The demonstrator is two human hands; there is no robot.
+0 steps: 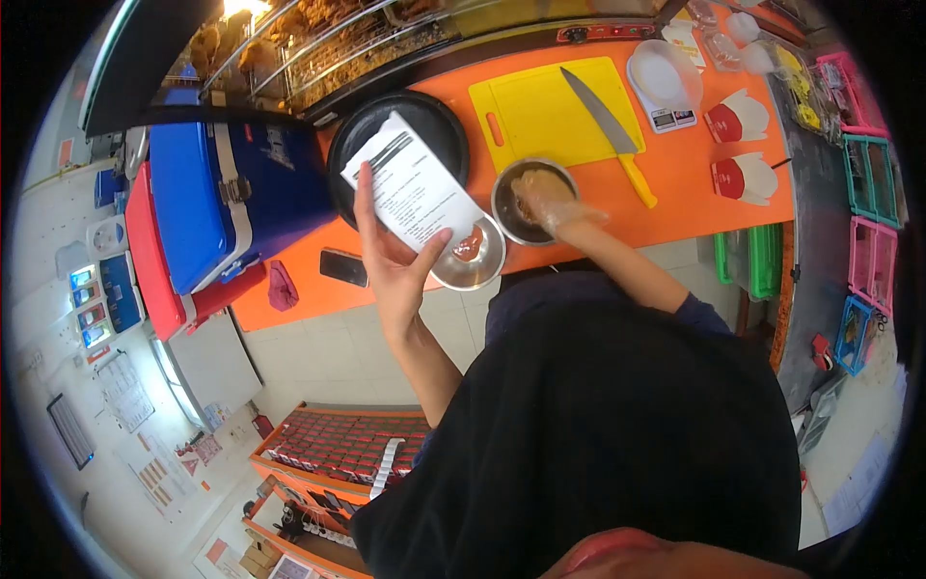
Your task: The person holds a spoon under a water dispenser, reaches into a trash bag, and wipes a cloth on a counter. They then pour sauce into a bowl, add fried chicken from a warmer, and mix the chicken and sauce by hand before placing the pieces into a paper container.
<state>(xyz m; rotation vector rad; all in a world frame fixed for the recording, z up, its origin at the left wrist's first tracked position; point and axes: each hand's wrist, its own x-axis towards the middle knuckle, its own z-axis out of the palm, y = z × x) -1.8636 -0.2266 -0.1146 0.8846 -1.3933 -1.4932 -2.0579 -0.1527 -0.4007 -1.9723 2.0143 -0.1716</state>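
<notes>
My left hand (394, 285) holds a long printed receipt (410, 183) between thumb and fingers, with its text facing up. The slip hangs over a round black pan (446, 125) and the edge of a steel bowl (470, 275) with a reddish-brown sauce in it. My right hand (545, 196), in a clear plastic glove, reaches down into a second steel bowl (502, 214). Its fingertips are hidden inside, so I cannot make out whether they grip anything. The second bowl stands beside a yellow cutting board (521, 106), where a yellow-handled knife (608, 125) lies.
On the orange table (675, 217) are a kitchen scale (672, 118), two red-and-white food boxes (741, 118), a phone (343, 267) and a dark red cloth-like item (282, 288). A blue cooler box (207, 203) stands at the left. A lit display case (318, 48) runs along the back.
</notes>
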